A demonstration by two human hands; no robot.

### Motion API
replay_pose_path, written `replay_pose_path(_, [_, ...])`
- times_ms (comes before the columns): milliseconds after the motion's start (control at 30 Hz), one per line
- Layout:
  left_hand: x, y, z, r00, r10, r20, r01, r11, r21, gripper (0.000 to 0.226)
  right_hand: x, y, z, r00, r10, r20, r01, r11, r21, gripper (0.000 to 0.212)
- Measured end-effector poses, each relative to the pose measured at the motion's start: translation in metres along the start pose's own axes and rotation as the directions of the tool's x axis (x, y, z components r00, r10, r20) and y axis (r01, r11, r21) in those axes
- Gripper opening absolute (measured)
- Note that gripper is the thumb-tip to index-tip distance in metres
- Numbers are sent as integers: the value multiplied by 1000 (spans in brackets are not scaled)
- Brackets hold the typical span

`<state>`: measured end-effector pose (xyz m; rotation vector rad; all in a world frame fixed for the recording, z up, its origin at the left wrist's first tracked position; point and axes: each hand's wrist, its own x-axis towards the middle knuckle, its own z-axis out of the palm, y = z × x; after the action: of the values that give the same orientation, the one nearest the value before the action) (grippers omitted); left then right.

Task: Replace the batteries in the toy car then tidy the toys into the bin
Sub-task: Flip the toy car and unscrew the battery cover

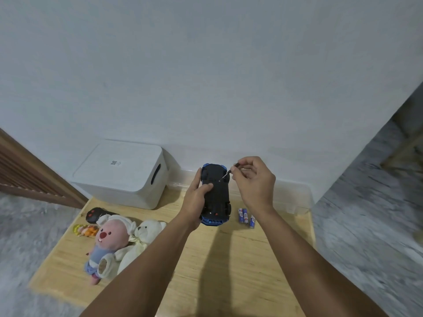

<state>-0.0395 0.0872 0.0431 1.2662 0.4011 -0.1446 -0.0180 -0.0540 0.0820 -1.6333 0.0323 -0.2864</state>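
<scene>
A blue toy car (217, 197) is held upside down above the wooden table, its dark underside facing me. My left hand (196, 202) grips its left side, thumb on the underside. My right hand (254, 181) pinches a small screwdriver (230, 171) whose tip touches the car's underside near the far end. Three blue batteries (246, 217) lie on the table just right of the car. A white lidded bin (121, 177) stands at the back left against the wall.
A pink plush (107, 243), a cream teddy bear (142, 239), a small orange figure (85, 230) and a black remote control (96, 213) lie at the left of the wooden table (229, 259). A clear plastic container (290, 197) sits at the back right. Grey carpet surrounds the table.
</scene>
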Motion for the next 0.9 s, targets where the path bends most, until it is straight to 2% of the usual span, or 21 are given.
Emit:
replay_pose_path(233, [0, 2, 1, 1000, 9, 5, -9, 999, 31, 53, 6, 2, -2, 1000, -20, 1, 20, 999, -38, 28])
replay_pose_path(700, [-3, 2, 3, 999, 29, 20, -29, 999, 35, 51, 4, 2, -1, 1000, -24, 7, 25, 997, -67, 22])
replay_pose_path(900, [-4, 4, 4, 999, 27, 20, -28, 999, 37, 51, 3, -1, -1, 992, -90, 88, 101, 987, -129, 17])
